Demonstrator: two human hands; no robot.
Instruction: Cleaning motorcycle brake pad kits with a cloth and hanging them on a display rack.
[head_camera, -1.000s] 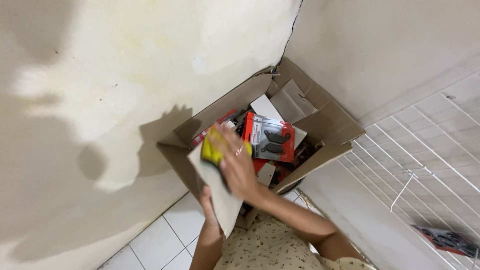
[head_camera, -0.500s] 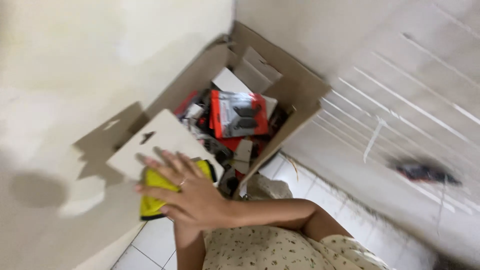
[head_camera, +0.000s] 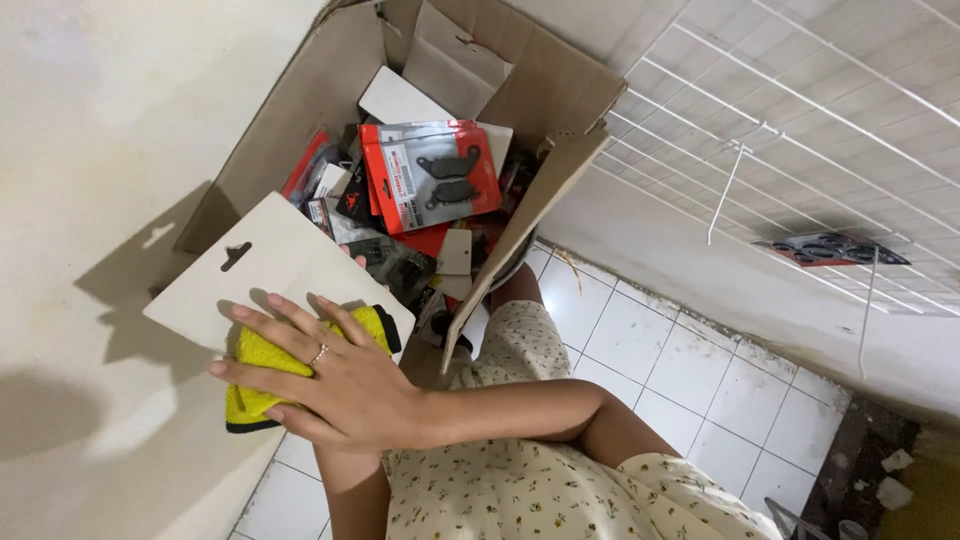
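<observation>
A: What sort of place is it?

B: A corner of pale plastered wall (head_camera: 110, 110) over a white tiled floor (head_camera: 680, 370). A white wire rack (head_camera: 800, 130) runs across from about one o'clock to three o'clock, and a red-backed blister pack (head_camera: 830, 248) hangs on it at three o'clock.

A: And the hands?

B: The right hand (head_camera: 335, 375) lies at about seven o'clock, fingers spread wide and flat, pressing a yellow cloth (head_camera: 255, 375) against a white backing card (head_camera: 270, 275). There is a ring on one finger. The card slants up toward ten o'clock and has a hang slot near its upper edge.

A: The left hand?

B: Mostly hidden. Only fingertips (head_camera: 358, 262) show past the card's right edge, so it seems to grip the card from behind, though I cannot tell how tightly.

A: What sits about them?

B: An open cardboard box (head_camera: 300, 110) at twelve o'clock, just beyond the card, its flaps folded out. It is full of packaged parts. On top lies a red blister pack of brake pads (head_camera: 432, 178), two dark pads showing through the clear front. White cards and darker packs lie under and around it.

A: Anything below?

B: The person's floral dress (head_camera: 540, 470) fills the six o'clock edge, with the right forearm crossing over it.
</observation>
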